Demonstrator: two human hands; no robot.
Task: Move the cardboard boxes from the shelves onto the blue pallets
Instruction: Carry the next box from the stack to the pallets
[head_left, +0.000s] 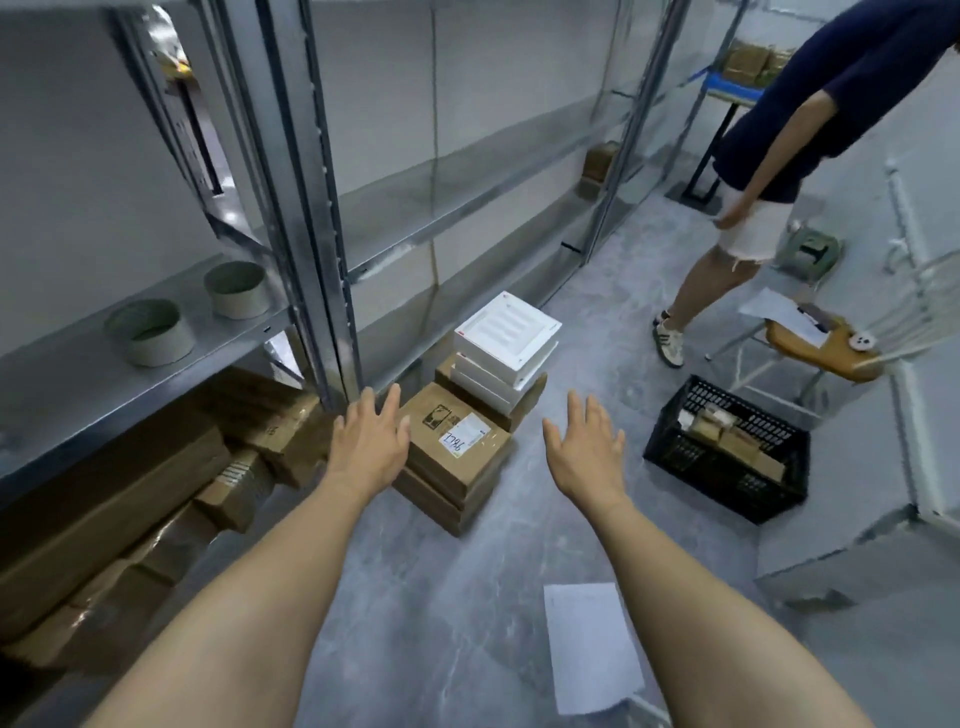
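The left hand and right hand stretch forward, fingers spread and relaxed, grasping nothing. Between the fingers, just beyond them, a stack of cardboard boxes sits on the floor; white boxes lie farther beyond, a black crate rightward.

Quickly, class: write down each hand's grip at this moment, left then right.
Left hand: open, fingers spread, holding nothing, beside the labelled cardboard box.
Right hand: open, fingers spread, holding nothing.
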